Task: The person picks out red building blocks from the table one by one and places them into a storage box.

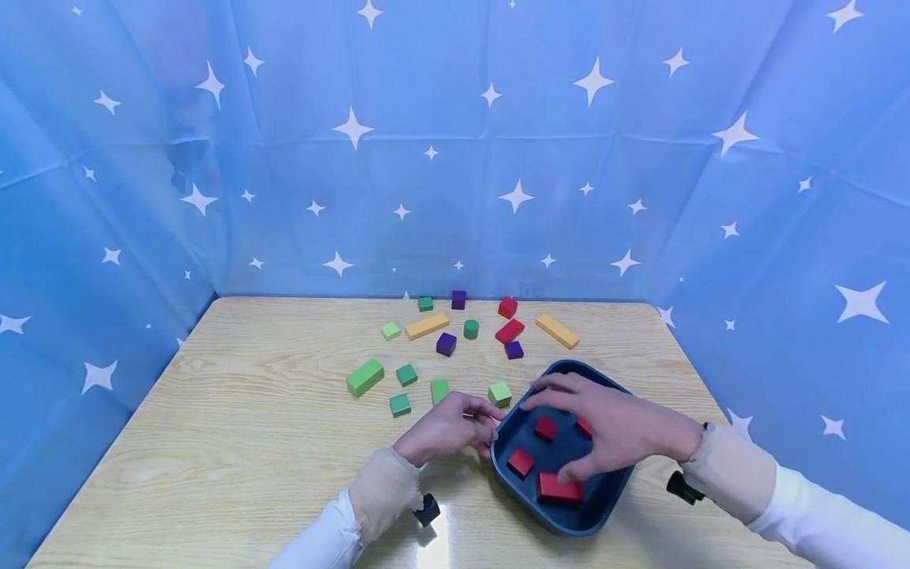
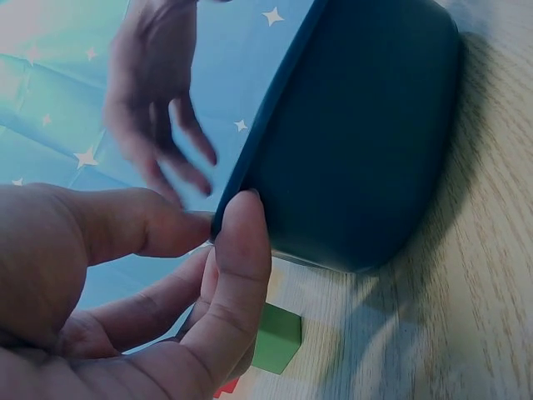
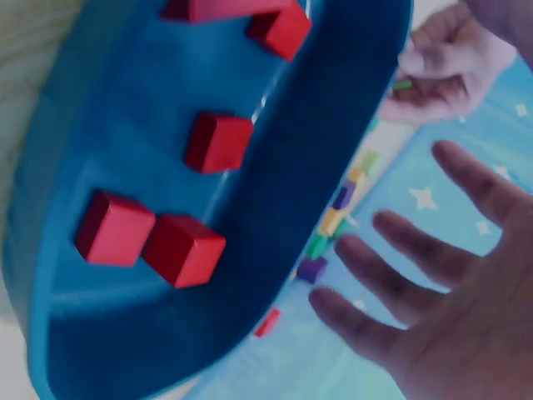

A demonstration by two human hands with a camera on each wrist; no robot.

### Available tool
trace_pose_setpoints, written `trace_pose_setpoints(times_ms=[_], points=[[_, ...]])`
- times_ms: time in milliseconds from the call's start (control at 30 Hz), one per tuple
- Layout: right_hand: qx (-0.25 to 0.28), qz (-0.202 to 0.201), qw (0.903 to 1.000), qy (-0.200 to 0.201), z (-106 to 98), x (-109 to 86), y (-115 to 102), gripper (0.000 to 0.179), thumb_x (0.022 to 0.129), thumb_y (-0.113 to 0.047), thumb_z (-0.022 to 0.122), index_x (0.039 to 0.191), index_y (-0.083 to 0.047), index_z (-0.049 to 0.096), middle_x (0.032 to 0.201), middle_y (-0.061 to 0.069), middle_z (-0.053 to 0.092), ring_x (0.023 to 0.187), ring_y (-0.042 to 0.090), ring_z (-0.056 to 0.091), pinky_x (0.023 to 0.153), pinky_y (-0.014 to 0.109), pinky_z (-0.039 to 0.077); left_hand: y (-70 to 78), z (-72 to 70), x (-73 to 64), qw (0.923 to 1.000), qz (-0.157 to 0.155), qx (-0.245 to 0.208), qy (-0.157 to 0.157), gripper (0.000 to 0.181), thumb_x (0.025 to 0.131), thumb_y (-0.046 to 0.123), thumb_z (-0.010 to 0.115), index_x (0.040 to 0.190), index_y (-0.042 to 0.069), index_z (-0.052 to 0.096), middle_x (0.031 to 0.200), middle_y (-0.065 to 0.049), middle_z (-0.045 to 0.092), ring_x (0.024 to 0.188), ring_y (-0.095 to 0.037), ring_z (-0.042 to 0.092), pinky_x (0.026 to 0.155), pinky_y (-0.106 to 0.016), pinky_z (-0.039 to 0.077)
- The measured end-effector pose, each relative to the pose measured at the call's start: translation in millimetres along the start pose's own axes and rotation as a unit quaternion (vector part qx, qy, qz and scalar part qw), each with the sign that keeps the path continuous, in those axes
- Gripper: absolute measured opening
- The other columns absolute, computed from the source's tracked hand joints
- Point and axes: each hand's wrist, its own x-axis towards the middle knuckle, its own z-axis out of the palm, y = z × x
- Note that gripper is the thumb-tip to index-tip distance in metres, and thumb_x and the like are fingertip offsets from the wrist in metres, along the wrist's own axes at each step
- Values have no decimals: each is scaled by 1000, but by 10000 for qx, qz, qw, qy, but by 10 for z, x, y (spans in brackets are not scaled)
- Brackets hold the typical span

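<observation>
A dark blue bin (image 1: 550, 457) stands at the right of the table with several red blocks (image 3: 218, 143) on its floor. At its left corner my left hand (image 1: 455, 427) pinches the rim between thumb and finger; the left wrist view shows the thumb (image 2: 158, 223) pressed to the rim. My right hand (image 1: 614, 419) hovers over the bin, fingers spread and nothing held. Below its thumb in the head view lies a larger red block (image 1: 559, 488). The right hand hides part of another red block (image 1: 584, 427).
Beyond the bin lie two red blocks (image 1: 509, 330), a yellow bar (image 1: 557, 330) and a purple cube (image 1: 513, 350). Several green blocks (image 1: 366, 377) are scattered left of it, one light green cube (image 1: 500, 394) close to the left hand. A starry blue curtain (image 1: 455, 174) surrounds the table (image 1: 213, 442).
</observation>
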Motion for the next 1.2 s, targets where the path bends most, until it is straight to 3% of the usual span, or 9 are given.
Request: trace_pose_setpoints(times_ms=[233, 433, 800, 1200], points=[[-552, -55, 9944, 900, -36, 145, 103, 103, 74, -81, 70, 159, -38, 33, 171, 6, 19, 152, 45, 27, 109, 77, 34, -12, 15, 5, 9998, 109, -145, 5, 29, 87, -8, 62, 113, 0, 72, 89, -9, 66, 68, -17, 65, 71, -36, 64], [-854, 303, 9887, 1193, -66, 313, 229, 110, 73, -80, 72, 162, -37, 25, 174, 8, 8, 155, 50, 14, 108, 85, 25, -8, 16, 2, 9999, 74, -150, 20, 29, 87, -8, 63, 113, 1, 73, 89, -9, 66, 69, -17, 65, 71, -35, 64], [-709, 1285, 9812, 1255, -215, 772, 506, 105, 80, -74, 69, 164, -37, 18, 174, 11, 2, 156, 53, 7, 110, 87, 13, 4, 20, -1, 9999, 13, -81, 100, 28, 89, -6, 62, 113, 3, 73, 89, -8, 65, 68, -18, 66, 74, -38, 64], [-424, 1793, 9776, 1013, -314, 1222, 732, 107, 79, -83, 61, 165, -36, 16, 173, 16, 7, 156, 52, 8, 111, 84, 20, -10, 24, 4, 9998, 145, -124, 76, 28, 89, -8, 61, 112, 1, 73, 86, -7, 65, 66, -18, 65, 72, -38, 64]])
